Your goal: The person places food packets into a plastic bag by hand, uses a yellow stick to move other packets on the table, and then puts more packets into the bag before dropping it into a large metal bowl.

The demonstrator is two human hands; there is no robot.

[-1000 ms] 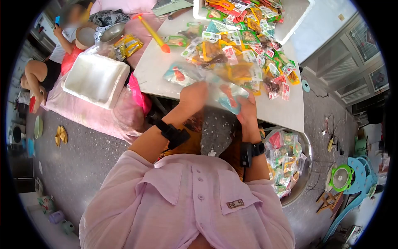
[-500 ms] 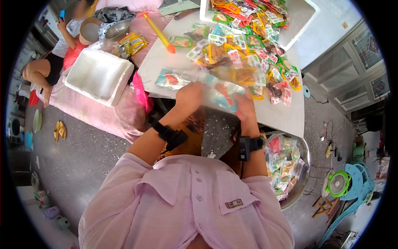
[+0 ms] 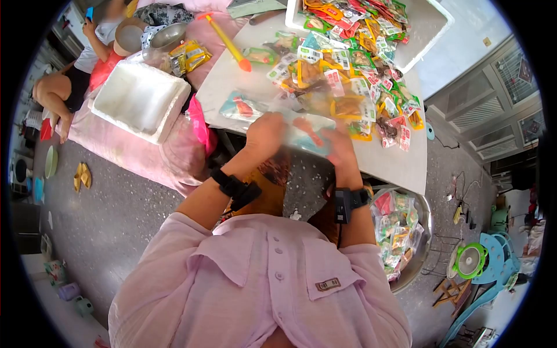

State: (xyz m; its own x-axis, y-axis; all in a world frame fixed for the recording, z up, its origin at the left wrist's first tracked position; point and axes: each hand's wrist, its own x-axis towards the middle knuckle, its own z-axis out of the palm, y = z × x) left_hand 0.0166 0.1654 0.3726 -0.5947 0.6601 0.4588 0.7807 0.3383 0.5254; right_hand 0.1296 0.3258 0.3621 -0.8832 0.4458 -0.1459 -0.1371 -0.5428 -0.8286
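A clear plastic bag (image 3: 306, 134) with blue and red print stretches between my hands, low over the front edge of the table. My left hand (image 3: 266, 136) is closed, its fingers curled in on the bag's middle. At the right end of the bag is my right hand (image 3: 341, 145), its thumb and fingers pinching the plastic, slightly blurred. The bag's other printed end (image 3: 241, 108) extends left past my left hand. Just beyond both hands lies a heap of small sealed snack packets (image 3: 351, 107) in yellow, green, red and white.
A white foam box (image 3: 429, 43) spills packets at the table's far end. Below the table's right edge stands a metal basin (image 3: 428, 243) of packets. Left are another foam box (image 3: 139, 101) on a pink-covered bed, a yellow-orange pump (image 3: 223, 40) and a seated person (image 3: 61, 87).
My right hand and the bag's right end have shifted slightly left and down. My left hand stays almost in place, while the whole view has moved a little.
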